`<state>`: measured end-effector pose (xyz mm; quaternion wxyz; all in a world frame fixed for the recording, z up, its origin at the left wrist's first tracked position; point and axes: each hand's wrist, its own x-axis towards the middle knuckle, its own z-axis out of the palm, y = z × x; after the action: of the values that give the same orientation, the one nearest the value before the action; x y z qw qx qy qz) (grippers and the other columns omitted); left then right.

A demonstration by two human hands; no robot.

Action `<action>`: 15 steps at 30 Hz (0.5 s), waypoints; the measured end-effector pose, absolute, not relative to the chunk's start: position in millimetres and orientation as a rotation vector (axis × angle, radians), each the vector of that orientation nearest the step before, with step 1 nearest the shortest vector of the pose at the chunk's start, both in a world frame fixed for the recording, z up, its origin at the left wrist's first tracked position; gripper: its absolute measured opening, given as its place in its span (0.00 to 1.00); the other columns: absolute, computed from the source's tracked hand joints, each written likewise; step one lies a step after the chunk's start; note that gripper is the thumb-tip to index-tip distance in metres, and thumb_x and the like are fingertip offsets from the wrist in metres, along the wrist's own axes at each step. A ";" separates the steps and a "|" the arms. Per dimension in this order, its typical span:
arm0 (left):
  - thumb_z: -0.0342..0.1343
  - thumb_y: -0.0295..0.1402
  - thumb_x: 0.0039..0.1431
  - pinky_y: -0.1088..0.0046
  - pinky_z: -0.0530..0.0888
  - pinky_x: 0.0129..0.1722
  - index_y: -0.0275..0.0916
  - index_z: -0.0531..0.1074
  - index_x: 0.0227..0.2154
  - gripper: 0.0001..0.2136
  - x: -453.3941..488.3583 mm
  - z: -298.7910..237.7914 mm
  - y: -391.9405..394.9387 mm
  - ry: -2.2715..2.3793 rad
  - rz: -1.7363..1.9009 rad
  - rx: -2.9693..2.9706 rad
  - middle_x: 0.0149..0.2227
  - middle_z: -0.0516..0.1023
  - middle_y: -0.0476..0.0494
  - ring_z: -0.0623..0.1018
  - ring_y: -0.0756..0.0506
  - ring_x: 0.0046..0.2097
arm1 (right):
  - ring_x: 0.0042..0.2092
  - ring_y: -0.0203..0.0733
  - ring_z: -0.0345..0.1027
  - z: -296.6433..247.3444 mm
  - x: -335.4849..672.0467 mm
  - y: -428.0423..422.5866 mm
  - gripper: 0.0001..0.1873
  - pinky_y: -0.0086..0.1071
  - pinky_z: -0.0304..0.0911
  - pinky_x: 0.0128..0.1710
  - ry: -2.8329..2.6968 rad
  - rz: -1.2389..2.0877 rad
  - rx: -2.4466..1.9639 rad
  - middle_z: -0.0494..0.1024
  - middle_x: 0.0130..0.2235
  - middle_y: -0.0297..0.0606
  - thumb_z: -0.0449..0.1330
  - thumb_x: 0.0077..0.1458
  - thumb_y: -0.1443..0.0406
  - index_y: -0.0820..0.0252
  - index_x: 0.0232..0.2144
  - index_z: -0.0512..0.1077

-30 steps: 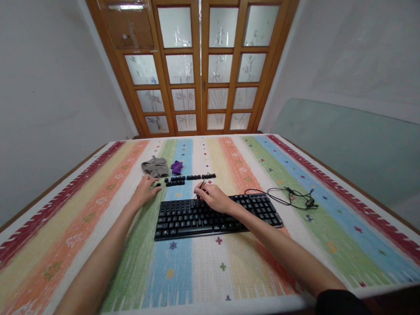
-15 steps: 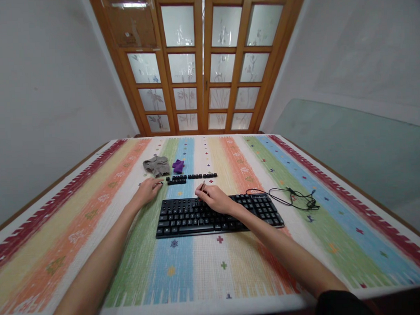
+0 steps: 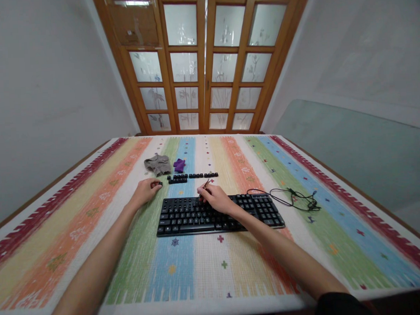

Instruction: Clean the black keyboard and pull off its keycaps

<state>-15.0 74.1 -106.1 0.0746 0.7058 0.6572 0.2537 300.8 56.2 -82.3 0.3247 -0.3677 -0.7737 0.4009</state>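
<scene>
A black keyboard (image 3: 185, 227) lies on the striped tablecloth in front of me. Over its upper middle keys is my right hand (image 3: 214, 197), fingers pinched round a thin stick-like tool (image 3: 207, 183) whose end pokes up past the fingers; its exact kind is too small to tell. My left hand (image 3: 147, 192) rests left of and beyond the keyboard, thumb and forefinger closed on a small black keycap (image 3: 160, 183). Just right of that keycap, loose keycaps (image 3: 178, 180) stand in two rows. The keys under my right hand are partly hidden.
A crumpled grey cloth (image 3: 158, 164) and a smaller purple cloth (image 3: 179, 165) lie beyond the keycaps. The keyboard's black cable (image 3: 290, 198) is loosely coiled at the right. Past the table's far edge stand wooden glazed doors (image 3: 201, 66).
The keycap at my left fingertips shows more clearly, pinched between thumb and forefinger. My right hand has barely shifted, and the tool's upper end now leans further right.
</scene>
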 end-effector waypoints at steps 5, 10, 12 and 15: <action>0.58 0.39 0.51 0.68 0.71 0.34 0.39 0.79 0.35 0.12 -2.7 -112.5 79.4 1.931 0.853 2.078 0.30 0.79 0.44 0.75 0.44 0.30 | 0.27 0.37 0.70 -85.6 299.3 54.1 0.23 0.31 0.62 0.31 -1.952 1.120 -1.019 0.76 0.27 0.37 0.51 0.62 0.48 0.61 0.30 0.68; 0.59 0.37 0.51 0.68 0.70 0.35 0.38 0.79 0.35 0.11 1.1 -119.4 86.0 1.920 0.912 2.084 0.31 0.77 0.43 0.74 0.44 0.31 | 0.27 0.37 0.69 -87.0 299.5 52.0 0.22 0.32 0.62 0.33 -1.958 1.088 -1.021 0.76 0.27 0.38 0.51 0.63 0.50 0.62 0.31 0.69; 0.59 0.37 0.51 0.67 0.70 0.36 0.38 0.79 0.36 0.11 1.1 -121.4 87.7 1.914 0.914 2.091 0.30 0.76 0.44 0.74 0.44 0.32 | 0.28 0.38 0.70 -85.7 299.4 50.4 0.20 0.32 0.62 0.34 -1.985 1.044 -1.018 0.76 0.28 0.37 0.51 0.64 0.52 0.62 0.31 0.70; 0.58 0.36 0.52 0.67 0.70 0.37 0.38 0.78 0.36 0.11 0.5 -124.2 89.2 1.917 0.901 2.107 0.30 0.75 0.44 0.73 0.44 0.32 | 0.30 0.38 0.70 -81.8 299.2 47.1 0.17 0.31 0.61 0.36 -2.032 0.972 -1.011 0.75 0.28 0.37 0.52 0.64 0.56 0.62 0.32 0.70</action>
<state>0.5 89.2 -124.2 0.0768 0.7032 0.6396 0.3007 299.2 47.1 -81.8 0.3297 -0.3866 -0.7770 0.3717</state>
